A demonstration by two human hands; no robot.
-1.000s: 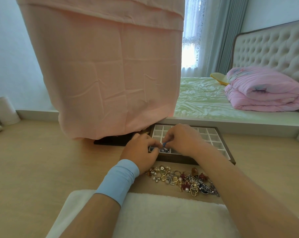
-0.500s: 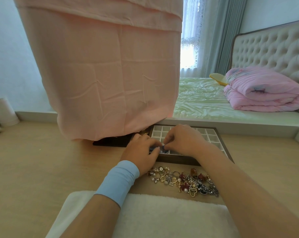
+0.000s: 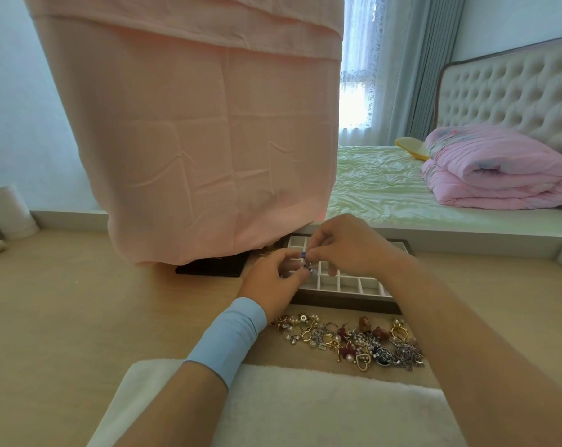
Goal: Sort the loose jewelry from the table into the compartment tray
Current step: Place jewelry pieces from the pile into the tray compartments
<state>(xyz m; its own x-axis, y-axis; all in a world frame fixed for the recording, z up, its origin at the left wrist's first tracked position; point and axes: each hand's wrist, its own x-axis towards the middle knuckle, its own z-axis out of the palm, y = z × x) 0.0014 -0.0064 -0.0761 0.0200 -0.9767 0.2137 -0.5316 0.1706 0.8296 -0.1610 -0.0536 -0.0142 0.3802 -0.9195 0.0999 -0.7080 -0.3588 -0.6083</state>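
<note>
Both hands, left hand (image 3: pixel 275 279) and right hand (image 3: pixel 344 245), pinch a small blue-tipped piece (image 3: pixel 304 258) directly above the compartment tray (image 3: pixel 347 285); loose jewelry (image 3: pixel 347 341) lies nearer the person.

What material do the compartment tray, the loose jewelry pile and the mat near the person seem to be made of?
Compartment tray: dark frame, probably wood; pale dividers look fabric-lined, matte.
Jewelry pile: shiny gold and silver-toned metal with pearl-like beads and dark red stones, possibly imitation.
White mat: soft, fuzzy textile, like fleece.
</note>
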